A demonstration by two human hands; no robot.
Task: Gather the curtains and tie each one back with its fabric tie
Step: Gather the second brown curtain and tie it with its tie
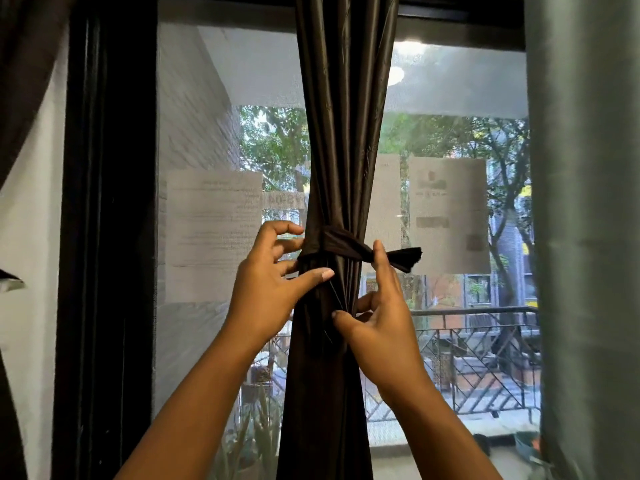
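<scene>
**Tie wrapped round the middle curtain, knot being finished**

Left hand [268, 271] sits at the left edge of the gathered brown curtain [341, 133], fingers spread and loosely bent, thumb laid across the front of the bundle just under the band. Fingertips reach round the left side at band height; whether they actually pinch the fabric tie [346, 245] there, cannot tell. Looks more like steadying than gripping.

Right hand [379, 306] is on the right side. Index finger points up and touches the tie where it narrows into the knot, just left of the free end [405, 259] that sticks out sideways to the right. Thumb and lower fingers are curled toward the curtain folds below the band, seemingly pinching a fold or a thin dark strand; hard to be sure which.

Step, as a judgement: curtain gathered, tie already round it and crossed once; knot is being snugged or dressed. Next move likely calls for pulling the loose end tight while the left hand keeps the bundle from slipping, then tucking the tail.

Further out: window glass [214, 133] behind with paper sheets [213, 216] stuck on it, dark frame [107, 237] to the left, a grey-green curtain [588, 237] hanging loose at right, another dark curtain [24, 81] at far left, both apparently untied here.
</scene>
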